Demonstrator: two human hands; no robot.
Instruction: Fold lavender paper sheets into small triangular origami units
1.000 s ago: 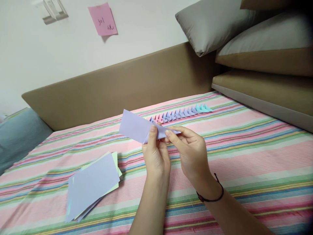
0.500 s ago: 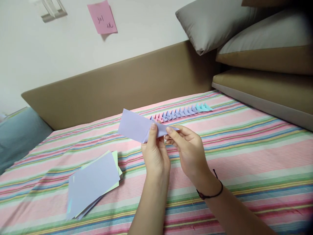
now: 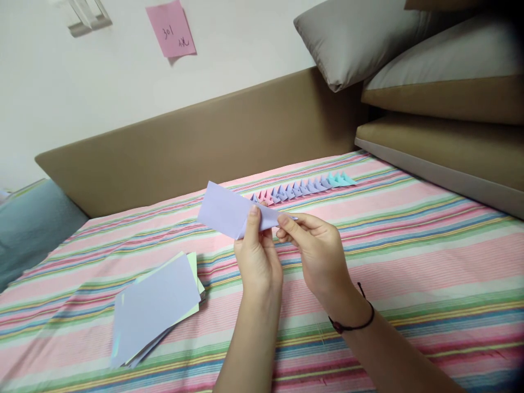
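Observation:
A lilac sheet of paper, partly folded, is held up above the bedspread between both hands. My left hand is closed on its middle, with the thumb pressed on top along a fold. The narrow, pointed right end is pinched between the thumb and fingers of my right hand, which has a dark cord bracelet at the wrist. Behind the hands lies a row of folded paper pieces in lilac, pink and turquoise; its left end is partly covered by the held paper. My fingers under the sheet are mostly hidden.
To the left, a stack of lilac and pale green paper lies on the striped bedspread. A brown padded board runs along the wall. Cushions are piled at the right, and a pink note hangs on the wall.
My left hand has shifted very slightly left along the paper, its thumb still on the fold. The right hand keeps its pinch on the pointed end.

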